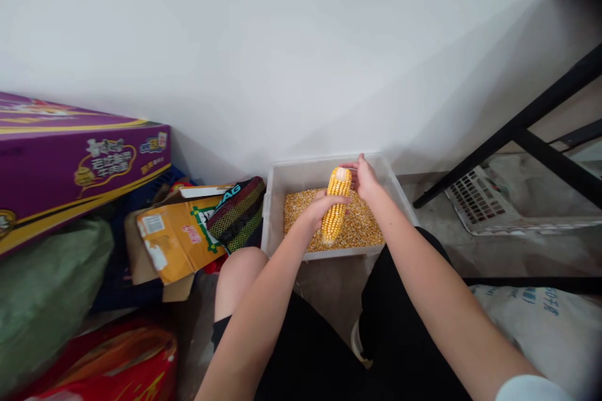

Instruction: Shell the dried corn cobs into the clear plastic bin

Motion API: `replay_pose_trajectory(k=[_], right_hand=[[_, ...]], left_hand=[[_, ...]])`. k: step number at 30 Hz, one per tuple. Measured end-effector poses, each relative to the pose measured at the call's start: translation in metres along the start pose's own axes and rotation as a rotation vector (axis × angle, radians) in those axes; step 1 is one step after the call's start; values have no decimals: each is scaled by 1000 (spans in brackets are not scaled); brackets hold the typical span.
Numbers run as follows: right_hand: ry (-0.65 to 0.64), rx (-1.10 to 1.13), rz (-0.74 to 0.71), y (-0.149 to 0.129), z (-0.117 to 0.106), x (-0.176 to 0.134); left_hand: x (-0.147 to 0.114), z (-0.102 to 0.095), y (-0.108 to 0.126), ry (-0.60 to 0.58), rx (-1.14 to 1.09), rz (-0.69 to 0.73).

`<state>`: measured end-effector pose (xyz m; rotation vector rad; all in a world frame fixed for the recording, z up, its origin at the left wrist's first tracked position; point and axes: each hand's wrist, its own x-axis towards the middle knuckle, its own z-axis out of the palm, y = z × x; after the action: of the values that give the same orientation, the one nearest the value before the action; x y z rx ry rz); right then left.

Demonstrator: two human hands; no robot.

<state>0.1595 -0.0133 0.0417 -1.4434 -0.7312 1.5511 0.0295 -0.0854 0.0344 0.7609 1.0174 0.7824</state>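
A yellow ear of corn (333,223) is held almost upright over a translucent white plastic bin (267,213). Its top end shows a pale bare patch, and rows of kernels cover the rest of the visible side. My left hand (320,208) is closed around its middle, the thumb lying across the front. Beside the upper end is my right hand (365,177), fingers stretched toward the cob and thumb pointing up; some fingertips are hidden behind it, so contact is unclear. Loose corn kernels (362,225) cover the floor of the bin.
To the left are a purple carton (113,163), a flattened yellow box (181,238), a mesh bag (239,210), a green sack (47,301) and a red package (117,363). A black metal frame (498,138), white basket (480,200) and white sack (540,326) stand right.
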Motion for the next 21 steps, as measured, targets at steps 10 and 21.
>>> replay_pose_trajectory(k=[10,21], right_hand=[[-33,-589,-511,1,1,-18],[79,-651,-201,11,-10,-5]], left_hand=[[-2,-9,6,-131,229,-3],[-31,-50,70,-73,-275,-58]])
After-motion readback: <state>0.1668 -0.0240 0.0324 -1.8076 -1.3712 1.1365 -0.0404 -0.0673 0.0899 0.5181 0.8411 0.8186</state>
